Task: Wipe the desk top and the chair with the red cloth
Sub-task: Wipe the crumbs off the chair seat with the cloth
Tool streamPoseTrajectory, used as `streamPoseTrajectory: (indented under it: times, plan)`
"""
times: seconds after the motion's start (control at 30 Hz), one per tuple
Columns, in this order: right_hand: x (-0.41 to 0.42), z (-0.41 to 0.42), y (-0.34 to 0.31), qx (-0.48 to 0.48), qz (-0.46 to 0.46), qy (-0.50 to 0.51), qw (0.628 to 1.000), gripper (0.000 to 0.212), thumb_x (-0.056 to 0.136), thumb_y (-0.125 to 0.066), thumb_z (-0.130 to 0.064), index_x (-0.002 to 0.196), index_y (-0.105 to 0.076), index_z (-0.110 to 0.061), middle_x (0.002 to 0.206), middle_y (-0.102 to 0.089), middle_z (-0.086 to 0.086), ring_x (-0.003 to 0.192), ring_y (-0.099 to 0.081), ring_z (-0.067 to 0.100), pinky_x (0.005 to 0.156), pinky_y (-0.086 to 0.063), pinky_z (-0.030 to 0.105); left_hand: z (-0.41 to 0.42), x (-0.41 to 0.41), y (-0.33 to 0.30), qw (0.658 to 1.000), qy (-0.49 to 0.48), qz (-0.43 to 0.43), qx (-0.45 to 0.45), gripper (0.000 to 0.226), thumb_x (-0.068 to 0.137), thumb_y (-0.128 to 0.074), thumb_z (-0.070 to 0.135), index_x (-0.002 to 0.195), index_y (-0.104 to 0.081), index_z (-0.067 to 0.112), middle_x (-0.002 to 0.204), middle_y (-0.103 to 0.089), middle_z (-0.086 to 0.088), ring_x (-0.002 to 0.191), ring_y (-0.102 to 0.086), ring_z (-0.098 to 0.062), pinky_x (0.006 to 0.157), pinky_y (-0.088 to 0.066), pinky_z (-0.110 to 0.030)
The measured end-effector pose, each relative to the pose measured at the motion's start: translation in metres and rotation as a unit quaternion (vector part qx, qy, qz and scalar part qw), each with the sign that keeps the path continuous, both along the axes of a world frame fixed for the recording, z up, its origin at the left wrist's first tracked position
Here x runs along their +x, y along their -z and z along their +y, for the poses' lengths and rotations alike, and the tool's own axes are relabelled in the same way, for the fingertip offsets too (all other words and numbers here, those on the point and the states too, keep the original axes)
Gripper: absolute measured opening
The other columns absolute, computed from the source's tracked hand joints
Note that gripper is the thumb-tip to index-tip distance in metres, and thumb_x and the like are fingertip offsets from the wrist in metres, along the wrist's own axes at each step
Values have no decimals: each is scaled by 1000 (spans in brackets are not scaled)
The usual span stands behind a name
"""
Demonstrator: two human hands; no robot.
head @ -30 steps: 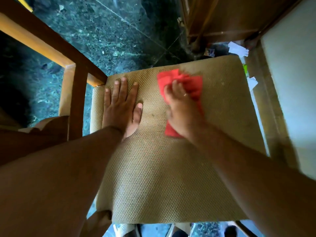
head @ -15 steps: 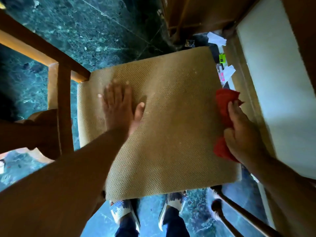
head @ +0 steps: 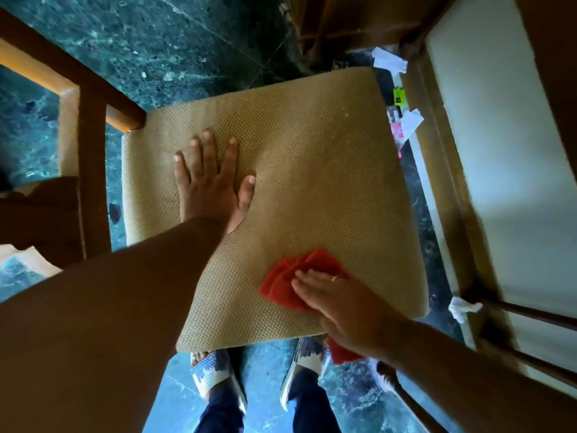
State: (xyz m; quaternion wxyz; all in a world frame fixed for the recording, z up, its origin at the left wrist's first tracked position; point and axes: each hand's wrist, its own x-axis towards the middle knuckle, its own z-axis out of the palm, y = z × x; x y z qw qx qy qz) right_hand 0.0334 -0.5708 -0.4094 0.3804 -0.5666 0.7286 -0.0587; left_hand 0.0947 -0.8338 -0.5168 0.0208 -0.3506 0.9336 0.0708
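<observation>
Item, chair seat (head: 312, 170): my left hand (head: 212, 185) flat and splayed on it, my right hand (head: 346, 304) pressing the red cloth (head: 281, 282) near the front edge, where I judge an overrun could drop its overhanging corner floorward.

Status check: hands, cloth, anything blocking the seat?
Left hand flat, bracing seat cushion. Right hand pressing red cloth near front edge. Nothing blocking.
</observation>
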Motion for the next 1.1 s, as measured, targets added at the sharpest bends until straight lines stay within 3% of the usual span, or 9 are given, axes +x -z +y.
streamPoseTrajectory:
  times: [0.1,0.23,0.33,0.43,0.57,0.67,0.83,0.93,1.1]
  plan:
    - [-43,-26,-9,-74,27,211,974,60,90,-48,-3,147,-33,-11,152,-39,11,139,-36,24,113,-17,25,0,-1,4,1000,4,7,-14,70,98,-17,59,158,-10,24,165,-7,-21,152,-5,-40,119,-2,-63]
    - [-57,-77,22,2,96,256,962,74,87,-49,-7,153,-17,-15,161,-19,10,142,-30,30,114,-28,39,-2,1,11,999,7,22,-26,69,98,-19,57,158,-12,23,165,-9,-21,152,-7,-40,118,-5,-65]
    - [-53,-90,42,-16,212,263,941,68,87,-61,-30,145,-34,-11,143,-42,17,120,-50,36,95,-44,42,-1,0,13,999,9,32,-33,69,98,-20,57,158,-13,23,164,-11,-22,152,-8,-40,118,-4,-65]
    - [-58,-92,51,-63,242,309,918,45,89,-60,-42,125,-56,-15,119,-57,13,100,-59,33,79,-47,37,-1,1,13,999,5,30,-36,69,98,-21,56,158,-13,23,165,-11,-21,152,-7,-40,118,-4,-64]
    - [-3,-62,48,-82,226,145,960,12,92,-59,-29,85,-60,-20,83,-62,2,74,-60,22,62,-43,29,-1,1,11,999,7,25,-23,69,99,-20,56,158,-12,23,165,-10,-22,152,-6,-40,119,-3,-64]
    - [20,-29,36,-40,136,66,988,12,90,-60,-28,97,-66,-19,90,-66,0,78,-63,21,67,-54,39,-1,1,8,1000,7,19,-16,69,98,-20,56,158,-11,23,165,-8,-21,152,-5,-40,119,-3,-64]
    - [-32,-63,40,-103,246,141,953,22,94,-50,-37,90,-66,-22,80,-63,-3,72,-58,16,63,-35,26,-1,1,15,999,6,30,-30,68,98,-19,55,158,-12,23,165,-10,-21,152,-7,-40,119,-3,-64]
    - [-24,-69,50,-59,282,151,946,19,95,-54,-31,81,-62,-22,78,-60,-2,73,-58,20,60,-40,30,-1,1,17,999,8,30,-33,69,98,-19,57,158,-14,22,164,-12,-21,151,-9,-41,119,-4,-64]
    - [-8,-37,27,-29,180,-18,983,14,90,-53,-26,83,-64,-22,77,-61,-4,72,-58,17,64,-48,34,1,1,8,1000,8,18,-19,70,98,-16,56,159,-12,22,165,-9,-21,152,-6,-40,119,-3,-63]
